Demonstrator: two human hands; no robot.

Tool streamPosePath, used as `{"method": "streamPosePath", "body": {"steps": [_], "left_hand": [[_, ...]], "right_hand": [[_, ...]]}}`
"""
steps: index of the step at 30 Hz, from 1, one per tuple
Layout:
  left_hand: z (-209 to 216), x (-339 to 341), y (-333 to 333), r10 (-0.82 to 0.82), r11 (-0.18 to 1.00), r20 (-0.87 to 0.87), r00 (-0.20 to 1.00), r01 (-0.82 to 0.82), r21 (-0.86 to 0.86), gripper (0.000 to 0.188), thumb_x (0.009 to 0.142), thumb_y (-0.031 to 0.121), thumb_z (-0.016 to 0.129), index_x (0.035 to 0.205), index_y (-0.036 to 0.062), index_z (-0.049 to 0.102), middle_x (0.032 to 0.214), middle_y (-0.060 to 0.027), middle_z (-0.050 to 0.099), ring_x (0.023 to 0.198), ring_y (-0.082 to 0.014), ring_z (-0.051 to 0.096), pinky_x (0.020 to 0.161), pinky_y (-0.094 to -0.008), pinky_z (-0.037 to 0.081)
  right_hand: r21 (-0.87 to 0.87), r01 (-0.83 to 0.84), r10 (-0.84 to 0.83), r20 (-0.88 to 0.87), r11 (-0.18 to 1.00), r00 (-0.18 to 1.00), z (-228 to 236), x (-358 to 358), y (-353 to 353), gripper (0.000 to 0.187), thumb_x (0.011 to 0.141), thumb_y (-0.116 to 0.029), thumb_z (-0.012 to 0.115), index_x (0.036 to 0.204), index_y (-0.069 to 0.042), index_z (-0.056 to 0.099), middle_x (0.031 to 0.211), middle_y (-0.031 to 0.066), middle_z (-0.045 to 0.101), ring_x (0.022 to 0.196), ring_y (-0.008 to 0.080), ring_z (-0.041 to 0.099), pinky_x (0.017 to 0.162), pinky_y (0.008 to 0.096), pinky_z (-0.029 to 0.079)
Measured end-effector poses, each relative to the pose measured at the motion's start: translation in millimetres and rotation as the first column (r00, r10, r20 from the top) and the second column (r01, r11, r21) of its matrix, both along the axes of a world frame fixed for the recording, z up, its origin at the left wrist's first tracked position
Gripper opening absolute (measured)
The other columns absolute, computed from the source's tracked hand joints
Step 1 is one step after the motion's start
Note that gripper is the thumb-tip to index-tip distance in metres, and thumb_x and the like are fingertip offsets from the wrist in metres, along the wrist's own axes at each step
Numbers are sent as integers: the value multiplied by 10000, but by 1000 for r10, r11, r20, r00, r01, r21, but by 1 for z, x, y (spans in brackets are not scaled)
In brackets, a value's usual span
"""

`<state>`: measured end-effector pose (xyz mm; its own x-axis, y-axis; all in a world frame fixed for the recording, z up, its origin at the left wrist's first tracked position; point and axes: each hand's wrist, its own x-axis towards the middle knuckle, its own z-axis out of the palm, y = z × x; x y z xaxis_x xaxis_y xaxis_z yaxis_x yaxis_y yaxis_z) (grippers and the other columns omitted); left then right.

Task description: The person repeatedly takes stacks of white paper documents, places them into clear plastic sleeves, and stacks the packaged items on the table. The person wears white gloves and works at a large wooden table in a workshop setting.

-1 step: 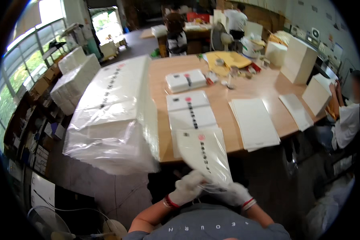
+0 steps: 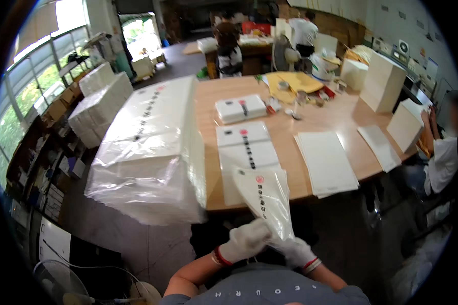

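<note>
Your 2 gloved hands, left hand and right hand, are clamped together on the clear bag's lower end, opening it; next, probably separate its layers.

A tall plastic-wrapped stack and white sheets sit on a wooden table.

A clear plastic bag is being held up just off the near edge of the wooden table. It is flat, translucent and slightly crinkled, carrying a red round mark and a column of dark print down its middle. It is tilting leftward at the top, with its lower end narrowing and gathering between two white-gloved hands.
</note>
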<state>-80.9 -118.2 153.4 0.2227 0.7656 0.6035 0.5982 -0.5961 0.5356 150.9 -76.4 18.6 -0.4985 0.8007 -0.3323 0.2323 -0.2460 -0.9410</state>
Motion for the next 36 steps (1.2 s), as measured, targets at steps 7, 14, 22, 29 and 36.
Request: {"method": "streamPosePath", "body": {"steps": [7, 14, 22, 29, 36], "left_hand": [[82, -83, -50, 141, 983, 647, 749, -28, -181, 164, 810, 204, 616, 726, 65, 587, 693, -41, 573, 618, -158, 557, 572, -280, 455], [147, -239, -17, -41, 711, 816, 577, -557, 429, 147, 810, -21, 386, 784, 100, 465, 865, 1, 501, 825, -88, 497, 772, -216, 413], [-61, -254, -69, 448, 695, 847, 287, -708, -127, 345, 920, 329, 491, 1091, 31, 518, 964, -61, 542, 841, -165, 545, 735, -321, 484], [-175, -72, 40, 279, 901, 225, 933, -174, -397, 114, 744, -11, 560, 848, 33, 571, 893, -165, 560, 774, -333, 570, 671, -353, 480], [-180, -36, 197, 497, 762, -351, 794, -593, -260, 195, 782, 211, 584, 897, 53, 586, 1031, -157, 549, 913, -297, 538, 910, -427, 316]], "right_hand": [[-297, -23, -196, -683, 955, 704, 95, -124, 57, 409, 836, -112, 525, 1211, 43, 480, 1095, 114, 556, 989, 222, 536, 857, 308, 445], [18, -600, 417, -736, 800, 533, 208, -248, 58, 337, 918, -285, 505, 1123, -20, 545, 807, 29, 579, 771, 99, 556, 637, 236, 486], [34, -471, 408, -557, 881, 724, 130, -224, 47, 340, 953, -233, 454, 1207, -10, 493, 816, 45, 571, 671, 125, 583, 626, 268, 518], [-596, -2, -173, -236, 803, 956, -13, -89, 34, 357, 914, -308, 523, 1162, -51, 512, 831, 43, 574, 682, 153, 580, 642, 326, 516], [-669, 207, -479, -251, 714, 841, -32, -36, 24, 325, 900, -255, 548, 1120, -25, 484, 821, 53, 560, 676, 151, 567, 614, 325, 523]]}}
